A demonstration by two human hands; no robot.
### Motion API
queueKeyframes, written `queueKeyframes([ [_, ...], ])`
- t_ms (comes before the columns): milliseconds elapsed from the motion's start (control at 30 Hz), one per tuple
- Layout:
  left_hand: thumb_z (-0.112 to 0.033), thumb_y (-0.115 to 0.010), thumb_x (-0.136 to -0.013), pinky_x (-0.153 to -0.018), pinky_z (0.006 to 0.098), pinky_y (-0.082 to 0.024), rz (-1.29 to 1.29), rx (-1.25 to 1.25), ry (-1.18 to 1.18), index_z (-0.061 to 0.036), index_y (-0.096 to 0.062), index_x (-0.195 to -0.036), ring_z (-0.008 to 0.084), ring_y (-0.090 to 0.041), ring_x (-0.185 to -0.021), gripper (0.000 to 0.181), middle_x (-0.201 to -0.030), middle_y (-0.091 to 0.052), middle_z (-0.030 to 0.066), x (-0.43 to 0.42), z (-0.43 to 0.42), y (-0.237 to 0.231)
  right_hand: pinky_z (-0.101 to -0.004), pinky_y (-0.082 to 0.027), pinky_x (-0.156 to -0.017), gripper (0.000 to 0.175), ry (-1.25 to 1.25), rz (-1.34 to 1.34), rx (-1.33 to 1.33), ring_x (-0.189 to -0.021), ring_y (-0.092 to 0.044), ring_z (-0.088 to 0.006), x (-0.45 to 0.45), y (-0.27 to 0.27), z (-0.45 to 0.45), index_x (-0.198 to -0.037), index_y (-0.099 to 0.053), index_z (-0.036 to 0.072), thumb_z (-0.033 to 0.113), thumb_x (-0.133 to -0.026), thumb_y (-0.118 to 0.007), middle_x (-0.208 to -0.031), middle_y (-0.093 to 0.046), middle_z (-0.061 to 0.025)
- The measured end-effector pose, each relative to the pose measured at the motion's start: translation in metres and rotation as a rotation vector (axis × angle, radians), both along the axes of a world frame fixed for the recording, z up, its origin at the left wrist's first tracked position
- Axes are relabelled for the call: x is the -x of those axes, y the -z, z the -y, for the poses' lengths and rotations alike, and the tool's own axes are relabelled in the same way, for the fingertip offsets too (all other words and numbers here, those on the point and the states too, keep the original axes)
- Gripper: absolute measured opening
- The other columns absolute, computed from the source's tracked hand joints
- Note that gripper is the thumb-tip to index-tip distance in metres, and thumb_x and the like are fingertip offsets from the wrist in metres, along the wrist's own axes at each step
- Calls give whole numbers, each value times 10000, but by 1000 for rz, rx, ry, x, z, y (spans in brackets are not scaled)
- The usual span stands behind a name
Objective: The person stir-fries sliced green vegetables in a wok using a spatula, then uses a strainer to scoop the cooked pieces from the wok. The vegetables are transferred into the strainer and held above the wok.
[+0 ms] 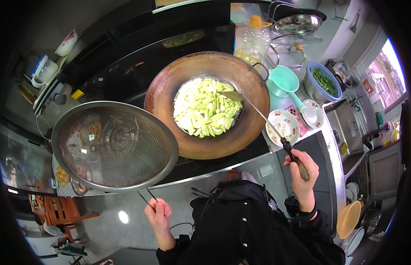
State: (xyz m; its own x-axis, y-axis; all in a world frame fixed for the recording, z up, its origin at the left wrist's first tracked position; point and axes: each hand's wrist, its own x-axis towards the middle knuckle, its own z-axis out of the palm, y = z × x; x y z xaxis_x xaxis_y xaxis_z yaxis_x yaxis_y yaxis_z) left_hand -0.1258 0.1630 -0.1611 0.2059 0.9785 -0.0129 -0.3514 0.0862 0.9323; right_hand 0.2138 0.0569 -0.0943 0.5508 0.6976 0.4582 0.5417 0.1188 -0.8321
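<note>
My left hand (159,212) grips the wire handle of a large round mesh strainer (116,145), held up left of the wok and overlapping its lower left rim. In my right hand (303,169) is the dark wooden handle of a metal spatula (232,96); its blade rests on the right side of the green bean pods. The cut, flat green pods (207,109) lie in the middle of a large brown wok (159,96) on a black stove (119,69). Pale liquid shows around the pods' edge.
Right of the wok are a turquoise ladle (283,79), a floral bowl (275,116) with pale food, a small plate (313,114) and a blue basket (308,79) of greens. An oil jug (253,39) stands behind. The sink (341,132) is farther right.
</note>
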Motion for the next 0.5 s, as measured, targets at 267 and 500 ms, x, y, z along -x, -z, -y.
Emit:
queueKeyframes([
  [267, -165, -500, -901, -380, 201, -236, 6, -20, -59, -21, -440, -720, 45, -287, -407, 240, -536, -382, -14, 2, 5, 4, -236, -487, -619, 266, -37, 3, -19, -656, -595, -156, 1, -3, -9, -981, -570, -95, -130, -723, -520, -779, -587, -127],
  [500, -177, -483, -911, -376, 198, -216, -9, 35, -74, -21, -449, -725, 42, -274, -402, 245, -508, -350, -24, 3, 5, 1, -235, -488, -613, 263, -28, 33, 16, -654, -596, -160, 5, -1, -11, -976, -571, -95, -131, -721, -521, -774, -587, -130],
])
